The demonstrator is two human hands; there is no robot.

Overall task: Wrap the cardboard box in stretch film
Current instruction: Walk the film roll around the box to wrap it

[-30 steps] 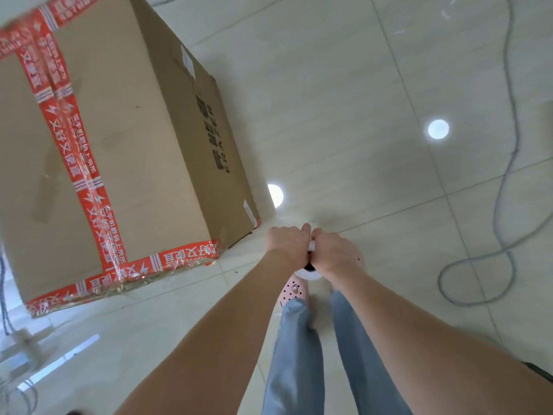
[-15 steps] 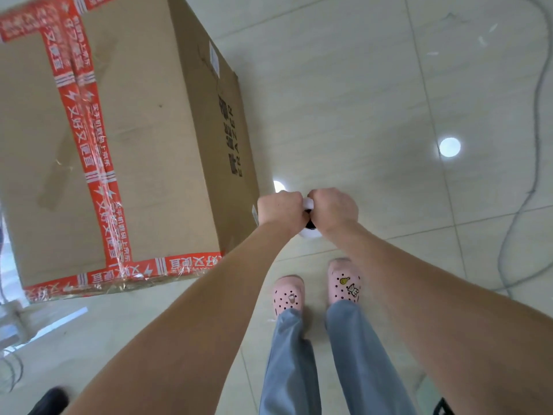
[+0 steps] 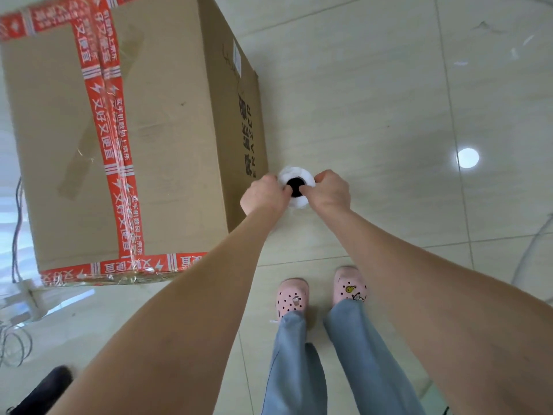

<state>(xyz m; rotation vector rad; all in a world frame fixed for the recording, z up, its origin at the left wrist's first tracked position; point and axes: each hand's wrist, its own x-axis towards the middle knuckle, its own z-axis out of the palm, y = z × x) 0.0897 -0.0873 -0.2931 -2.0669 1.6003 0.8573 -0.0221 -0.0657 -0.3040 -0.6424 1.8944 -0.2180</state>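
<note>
Since half a second ago the two hands have drawn apart, uncovering the end of the stretch film roll (image 3: 294,173) they had hidden. The roll is seen end-on: a white ring round a dark core hole, held upright above the floor (image 3: 374,100).

Left hand (image 3: 263,196): fingers curled on the roll's left rim, thumb at the core opening. Right hand (image 3: 330,191): fingers curled on the right rim, thumb likewise at the core. Both hands grip the roll.

Cardboard box (image 3: 167,139): stands on the floor to the left, its top sealed with red printed tape (image 3: 110,139). The roll is just beside the box's right face, near the printed lettering. Whether any film runs from roll to box cannot be told.

Pink shoes (image 3: 291,298) stand on the floor below the hands. Loose cables (image 3: 15,345) lie at the lower left.
</note>
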